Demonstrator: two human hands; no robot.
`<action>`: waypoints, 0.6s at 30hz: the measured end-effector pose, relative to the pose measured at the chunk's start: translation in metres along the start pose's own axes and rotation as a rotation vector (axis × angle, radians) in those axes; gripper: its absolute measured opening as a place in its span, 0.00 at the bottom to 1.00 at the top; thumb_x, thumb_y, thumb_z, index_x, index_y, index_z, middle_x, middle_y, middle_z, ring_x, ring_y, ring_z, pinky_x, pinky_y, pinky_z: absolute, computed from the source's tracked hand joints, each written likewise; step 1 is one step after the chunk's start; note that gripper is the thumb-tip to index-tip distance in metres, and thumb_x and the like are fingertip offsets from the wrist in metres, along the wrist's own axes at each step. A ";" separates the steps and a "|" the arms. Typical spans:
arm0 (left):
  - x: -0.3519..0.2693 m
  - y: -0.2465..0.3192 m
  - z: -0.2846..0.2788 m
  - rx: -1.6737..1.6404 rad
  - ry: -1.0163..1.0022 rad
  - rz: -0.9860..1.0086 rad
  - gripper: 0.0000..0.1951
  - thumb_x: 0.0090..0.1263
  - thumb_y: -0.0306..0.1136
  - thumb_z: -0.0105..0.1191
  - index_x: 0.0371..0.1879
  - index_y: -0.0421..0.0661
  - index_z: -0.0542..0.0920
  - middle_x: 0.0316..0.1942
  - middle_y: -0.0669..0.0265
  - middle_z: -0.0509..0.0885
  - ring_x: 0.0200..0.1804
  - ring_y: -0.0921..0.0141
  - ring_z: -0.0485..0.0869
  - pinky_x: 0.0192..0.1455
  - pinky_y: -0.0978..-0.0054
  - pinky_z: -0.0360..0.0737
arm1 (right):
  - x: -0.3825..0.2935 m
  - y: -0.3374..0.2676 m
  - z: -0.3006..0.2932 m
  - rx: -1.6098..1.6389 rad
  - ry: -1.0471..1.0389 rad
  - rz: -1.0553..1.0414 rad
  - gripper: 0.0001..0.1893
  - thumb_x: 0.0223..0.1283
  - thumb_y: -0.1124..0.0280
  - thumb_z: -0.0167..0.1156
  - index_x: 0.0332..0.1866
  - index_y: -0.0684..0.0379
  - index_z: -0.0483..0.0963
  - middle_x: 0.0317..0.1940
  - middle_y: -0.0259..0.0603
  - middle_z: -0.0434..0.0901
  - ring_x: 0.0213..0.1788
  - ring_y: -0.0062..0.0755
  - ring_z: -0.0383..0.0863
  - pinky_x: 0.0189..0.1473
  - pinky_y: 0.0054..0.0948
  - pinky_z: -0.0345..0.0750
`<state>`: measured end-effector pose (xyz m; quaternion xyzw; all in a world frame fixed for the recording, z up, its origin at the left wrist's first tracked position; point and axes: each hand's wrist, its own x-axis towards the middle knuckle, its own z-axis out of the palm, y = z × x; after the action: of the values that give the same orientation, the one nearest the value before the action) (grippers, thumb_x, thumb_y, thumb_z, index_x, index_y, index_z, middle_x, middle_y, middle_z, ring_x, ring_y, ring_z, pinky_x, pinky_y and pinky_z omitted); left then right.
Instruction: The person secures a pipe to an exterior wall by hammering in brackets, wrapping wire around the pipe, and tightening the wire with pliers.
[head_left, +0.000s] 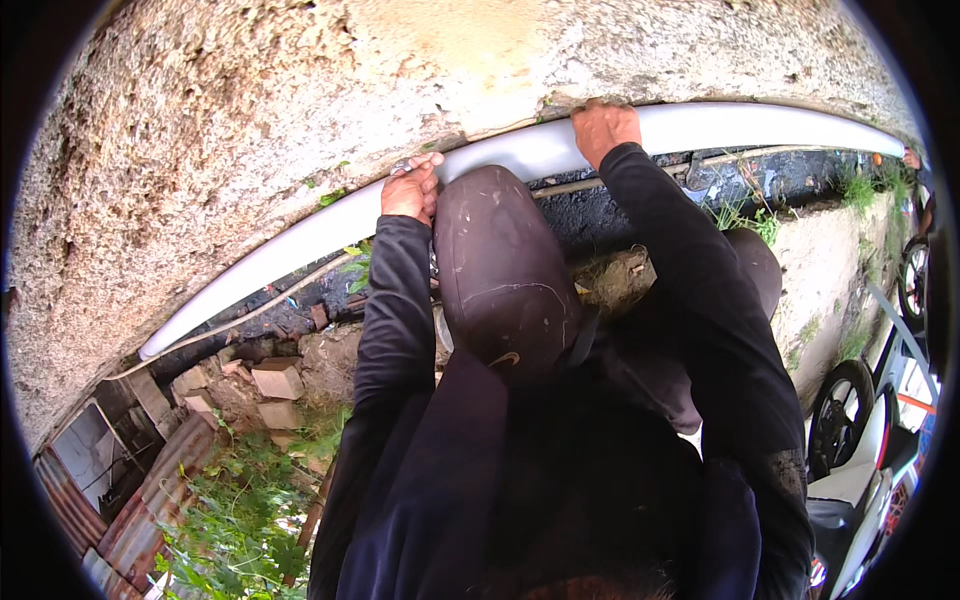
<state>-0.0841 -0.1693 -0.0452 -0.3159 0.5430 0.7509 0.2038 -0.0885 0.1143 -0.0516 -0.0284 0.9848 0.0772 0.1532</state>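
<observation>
A long white pipe (750, 126) lies along the foot of a rough wall, looking curved in the wide view. My right hand (606, 133) grips it from above, its fingers bent over the wall-side edge. Farther left, my left hand (409, 191) is closed against the same pipe, thumb and finger at the upper edge. Something small and greyish shows at those fingers; I cannot tell what it is. My bent knee (499, 247) in dark trousers comes up close beside my left hand.
The weathered wall (247, 97) runs along the pipe's far side. Below lie a dark gutter (585, 217), a thin hose (300, 283) and broken bricks (277, 381). Another person's hand (911, 157) is at the pipe's right end. Leafy plants (232, 517) and a parked motorcycle (847, 450) stand behind.
</observation>
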 end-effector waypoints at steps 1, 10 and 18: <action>0.000 0.000 -0.001 -0.017 0.035 -0.012 0.07 0.69 0.22 0.51 0.32 0.52 0.76 0.33 0.73 0.84 0.17 0.83 0.61 0.14 0.84 0.53 | -0.001 0.000 0.010 0.000 -0.004 -0.010 0.11 0.61 0.68 0.53 0.42 0.53 0.82 0.41 0.40 0.83 0.44 0.39 0.85 0.42 0.35 0.80; 0.006 0.002 -0.007 -0.016 0.009 0.007 0.08 0.70 0.22 0.50 0.29 0.52 0.73 0.38 0.65 0.85 0.17 0.82 0.62 0.14 0.84 0.56 | -0.005 -0.023 0.001 0.440 0.153 0.403 0.17 0.59 0.50 0.59 0.43 0.49 0.81 0.49 0.37 0.80 0.57 0.39 0.75 0.57 0.43 0.69; -0.036 0.013 0.015 0.220 -0.072 0.167 0.07 0.72 0.27 0.49 0.38 0.39 0.80 0.17 0.77 0.70 0.14 0.84 0.59 0.14 0.85 0.53 | 0.004 -0.046 0.022 0.352 0.357 0.632 0.17 0.58 0.51 0.59 0.39 0.54 0.80 0.41 0.34 0.76 0.51 0.37 0.70 0.58 0.43 0.59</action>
<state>-0.0706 -0.1584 -0.0084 -0.2183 0.6388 0.7120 0.1930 -0.0824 0.0723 -0.0803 0.2896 0.9543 -0.0555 -0.0489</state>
